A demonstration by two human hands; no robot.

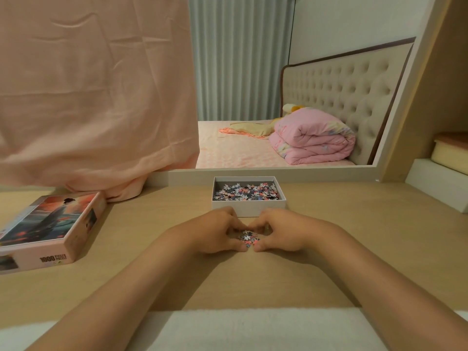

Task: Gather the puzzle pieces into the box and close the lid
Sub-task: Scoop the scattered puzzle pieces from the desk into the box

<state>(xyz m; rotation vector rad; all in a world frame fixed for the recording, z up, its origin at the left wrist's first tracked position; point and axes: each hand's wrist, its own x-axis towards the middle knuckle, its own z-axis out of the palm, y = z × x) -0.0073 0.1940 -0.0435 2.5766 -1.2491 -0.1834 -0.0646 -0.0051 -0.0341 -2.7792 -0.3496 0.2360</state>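
A small heap of loose puzzle pieces [247,238] is penned on the bench [354,236] between the left hand [215,233] and the right hand [278,230], near the middle of the bench and just in front of the box [249,208]. Both hands are curled into half-open cups, thumbs nearly touching on the near side and fingertips close on the far side; the heap is ringed rather than lifted, and whether any piece is actually pinched cannot be told. The pieces are judged to be light, thin, stiff card that slides easily on the smooth wood and spills readily, so they are best scooped from below with the hands pressed together, not picked singly. They appear as tiny knobbed shapes in pink, white, grey and dark blue. The box is white, shallow and open, set by the back edge, and is already partly filled with similar pieces. The lid [48,224], pink-sided with a printed picture, is lying near the left edge, well apart from the box.
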